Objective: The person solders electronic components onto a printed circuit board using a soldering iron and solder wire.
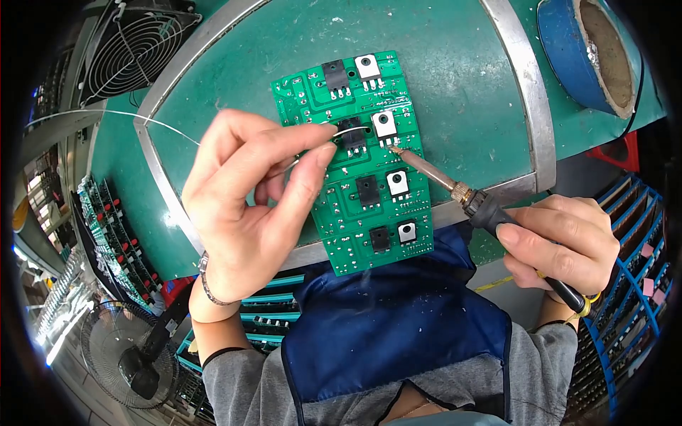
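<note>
Two hands work over a green board, which lies in the middle of the view and slants slightly. Its far end is over the table; its near edge juts past the metal front strip, above the blue apron. Eight chips stand on it in two columns, black ones on the left, silver-faced ones on the right.

The left hand reaches over the board's left edge, thumb and index fingers together, clamped on a thin wire. The wire's end arcs over the second black chip from the far end, and its other stretch trails off to the left.

The right hand is beyond the board's right edge, fingers closed round the dark handle of an iron. The iron crosses that edge at a slant, its tip at the legs of the second silver chip; whether they touch is too small to tell.

Open green surface spreads from the board's right side to the curved side strip, with a narrower span on the left. Room also remains between the two hands. Past the side strip stands a blue tub; a square fan sits at the far left corner.
</note>
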Demonstrator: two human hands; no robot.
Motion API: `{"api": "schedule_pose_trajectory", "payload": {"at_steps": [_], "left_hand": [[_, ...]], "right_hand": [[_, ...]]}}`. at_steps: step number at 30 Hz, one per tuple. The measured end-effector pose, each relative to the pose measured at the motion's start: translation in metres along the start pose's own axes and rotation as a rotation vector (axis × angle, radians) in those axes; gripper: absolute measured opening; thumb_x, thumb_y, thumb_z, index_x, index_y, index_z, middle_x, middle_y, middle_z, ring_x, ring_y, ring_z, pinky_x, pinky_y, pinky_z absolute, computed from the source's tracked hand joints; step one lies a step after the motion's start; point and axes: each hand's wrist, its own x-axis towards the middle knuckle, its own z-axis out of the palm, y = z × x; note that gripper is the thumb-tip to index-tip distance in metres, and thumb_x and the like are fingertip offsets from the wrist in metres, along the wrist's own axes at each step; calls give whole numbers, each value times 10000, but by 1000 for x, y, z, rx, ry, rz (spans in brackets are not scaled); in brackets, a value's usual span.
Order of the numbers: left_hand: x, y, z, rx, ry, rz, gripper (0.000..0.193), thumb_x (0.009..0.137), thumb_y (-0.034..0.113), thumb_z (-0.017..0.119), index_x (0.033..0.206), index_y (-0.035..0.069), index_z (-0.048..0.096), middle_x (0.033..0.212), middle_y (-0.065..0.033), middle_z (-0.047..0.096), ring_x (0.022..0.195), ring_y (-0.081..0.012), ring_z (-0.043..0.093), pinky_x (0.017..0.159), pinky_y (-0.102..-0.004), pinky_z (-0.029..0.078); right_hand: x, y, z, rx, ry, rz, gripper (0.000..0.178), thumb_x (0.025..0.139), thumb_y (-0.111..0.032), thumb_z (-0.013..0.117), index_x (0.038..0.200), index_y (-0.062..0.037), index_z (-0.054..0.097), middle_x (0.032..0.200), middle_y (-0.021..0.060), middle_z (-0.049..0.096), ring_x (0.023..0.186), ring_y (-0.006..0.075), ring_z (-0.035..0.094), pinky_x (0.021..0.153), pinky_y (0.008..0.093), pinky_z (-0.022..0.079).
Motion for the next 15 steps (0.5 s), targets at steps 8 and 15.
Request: {"api": "schedule_pose_trajectory", "payload": {"at_steps": [8,15], "left_hand": [[21,-3,-11,12,31,28,141,829,-83,693,946,-4,694,874,11,499,683,-25,429,568,-160,333],[27,-12,-5,132,41,155,155,787,-54,739,923,13,703,831,7,510,652,-41,420,538,-185,323]], "right_hand": [[5,8,-11,48,82,-101,291,744,-38,799,990,57,674,792,179,662,568,215,656,483,276,554],[26,14,-5,86,49,15,389,741,-33,805,1095,41,661,913,160,663,667,252,671,557,308,564]]}}
